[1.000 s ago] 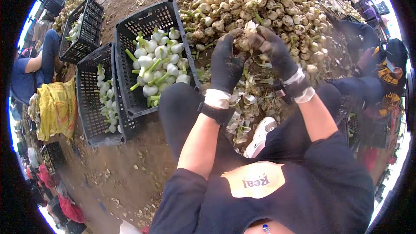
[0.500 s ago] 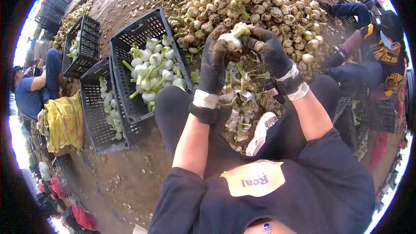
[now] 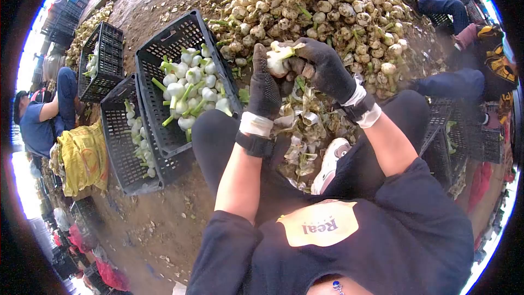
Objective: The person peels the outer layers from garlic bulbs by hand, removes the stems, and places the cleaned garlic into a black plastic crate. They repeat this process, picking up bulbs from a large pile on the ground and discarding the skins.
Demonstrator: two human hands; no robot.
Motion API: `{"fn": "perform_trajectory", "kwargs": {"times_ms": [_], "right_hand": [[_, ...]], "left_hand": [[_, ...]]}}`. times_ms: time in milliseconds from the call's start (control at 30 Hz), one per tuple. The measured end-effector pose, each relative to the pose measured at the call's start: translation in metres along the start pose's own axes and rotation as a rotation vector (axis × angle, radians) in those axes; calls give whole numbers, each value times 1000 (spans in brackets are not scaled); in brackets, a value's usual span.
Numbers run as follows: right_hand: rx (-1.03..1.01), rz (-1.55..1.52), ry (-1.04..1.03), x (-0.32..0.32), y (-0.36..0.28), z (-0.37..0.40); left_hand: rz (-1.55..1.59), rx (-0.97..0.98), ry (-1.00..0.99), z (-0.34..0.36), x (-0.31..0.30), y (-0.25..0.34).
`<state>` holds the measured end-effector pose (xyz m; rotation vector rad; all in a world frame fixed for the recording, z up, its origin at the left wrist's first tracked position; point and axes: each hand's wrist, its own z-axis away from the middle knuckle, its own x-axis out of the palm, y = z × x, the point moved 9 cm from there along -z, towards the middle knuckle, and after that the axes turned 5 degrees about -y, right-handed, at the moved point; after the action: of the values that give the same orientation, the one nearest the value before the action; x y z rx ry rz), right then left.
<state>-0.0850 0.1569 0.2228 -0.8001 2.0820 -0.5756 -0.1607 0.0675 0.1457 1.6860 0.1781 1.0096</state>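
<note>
A white garlic bulb (image 3: 278, 64) with a short pale green stem is held between my two gloved hands, in front of the big heap. My left hand (image 3: 266, 84) wraps the bulb's left side in a dark glove. From the right, my right hand (image 3: 326, 68) has its fingers closed against the bulb and stem. Below both hands lie loose peeled skins (image 3: 303, 136). Dirty unpeeled bulbs (image 3: 333, 8) form the heap beyond. To the left, a black crate (image 3: 180, 38) holds clean white bulbs with green stems.
Another black crate (image 3: 123, 158) with bulbs overlaps the first, and a third (image 3: 101, 71) stands farther back. A yellow sack (image 3: 82, 158) lies near a seated person (image 3: 43, 117) at far left. Another person (image 3: 453, 84) sits at right beside black crates (image 3: 442, 142).
My hands and the bulb have come slightly down and to the left. The bulb's stem has tilted, and my right hand has turned over it. The person at right has shifted an arm.
</note>
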Motion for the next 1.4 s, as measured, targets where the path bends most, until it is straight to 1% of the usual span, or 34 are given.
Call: {"fn": "perform_trajectory", "kwargs": {"times_ms": [33,100,133,167,200,233,267,300,367,400,433,500,533,567,633,667,700,767,800,833,867,900,933,967,1000,1033,1100,1133,1167,1200,1267,1300,1367,1400], "right_hand": [[2,-2,0,-4,7,3],[4,14,-158,-2,6,2],[4,12,-156,-1,5,3],[72,163,-107,-5,7,6],[140,316,-57,-10,10,8],[142,318,-58,-10,7,9],[115,348,-22,-14,1,9],[88,376,16,-17,-5,8],[56,349,15,-25,0,3],[26,323,15,-28,1,3],[28,325,17,-29,2,5],[123,357,55,-34,9,8],[173,456,28,-31,27,17],[175,459,32,-29,31,22],[322,531,-181,-11,58,32],[383,524,-235,-12,62,39],[379,522,-241,-13,48,32],[310,329,-83,-30,16,17],[212,221,-21,-34,8,14],[216,225,-23,-37,5,13],[172,262,-66,-35,-4,12],[129,298,-106,-31,-11,12],[67,419,-87,-28,-14,13],[75,420,-82,-30,-15,14],[59,505,-133,-26,-18,13],[39,589,-183,-22,-20,12],[16,599,-151,-18,-14,14],[103,554,-133,-20,-5,16],[192,509,-116,-23,1,16],[193,511,-115,-25,0,16],[240,407,-108,-28,1,14],[243,408,-109,-27,4,16],[94,507,-89,-23,-1,21],[86,533,-56,-23,2,23]], "left_hand": [[68,-92,-54,-1,2,-9],[202,-273,-159,-1,7,-24],[268,-364,-213,2,12,-32],[265,-366,-215,2,16,-32],[-160,-16,-124,-4,11,-4],[-576,338,-25,2,16,27],[-645,264,-6,1,10,30],[-644,263,-4,3,11,34],[-702,235,-87,5,22,36],[-609,251,-178,5,31,38],[-608,250,-181,6,32,38],[-422,217,-211,9,36,38],[-222,5,-238,10,34,24],[-223,4,-243,11,34,24],[-166,64,-211,11,28,28],[-93,6,-218,13,34,37],[-92,9,-212,12,32,38],[-459,204,-166,12,31,53],[-453,203,-163,10,29,48],[-573,207,-131,7,24,40],[-694,210,-104,6,22,36],[-693,206,-113,6,21,32],[-779,219,-135,7,21,30],[-866,233,-156,9,26,34],[-965,204,-188,14,33,40],[-969,204,-188,14,31,40],[-836,200,-255,15,29,37],[-837,202,-256,14,29,35],[-743,224,-252,11,31,35],[-648,244,-248,10,31,36],[-687,231,-240,9,28,35],[-727,216,-232,9,27,34],[-707,181,-282,9,28,33],[-692,146,-327,10,30,31]]}}
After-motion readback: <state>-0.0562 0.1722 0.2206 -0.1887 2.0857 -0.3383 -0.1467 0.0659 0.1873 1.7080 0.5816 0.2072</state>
